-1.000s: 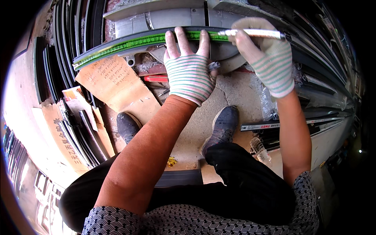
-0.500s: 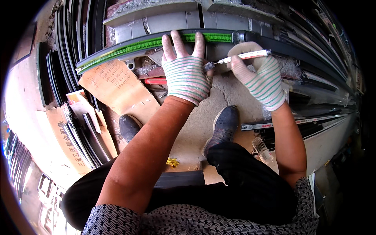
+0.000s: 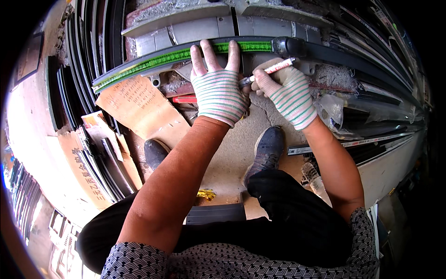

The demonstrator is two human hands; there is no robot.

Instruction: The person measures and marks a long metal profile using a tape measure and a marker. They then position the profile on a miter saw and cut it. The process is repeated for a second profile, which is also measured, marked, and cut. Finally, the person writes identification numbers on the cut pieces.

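A green tape measure blade point(image 3: 160, 59) is drawn out along a long dark strip point(image 3: 325, 50), its black case point(image 3: 288, 47) at the right end. My left hand point(image 3: 218, 90), in a white glove with green stripes, presses spread fingertips on the blade. By its thumb it holds a dark marker cap point(image 3: 245, 82). My right hand point(image 3: 290, 90), gloved alike, closes round a white paint marker point(image 3: 278, 66). The marker's tip end is at the cap; whether it is fully inside cannot be seen.
Brown cardboard with handwriting point(image 3: 139, 104) lies below the strip, near a red-handled tool point(image 3: 185, 99). Dark profiles point(image 3: 88, 46) stand at the left; more lie at the right beside clear plastic point(image 3: 331, 109). Metal plates point(image 3: 200, 30) with shavings are behind. My shoes point(image 3: 269, 149) rest on the floor.
My right hand has moved left with the marker, bringing its tip end from just short of the cap up to it. My left hand has stayed nearly in place on the blade.
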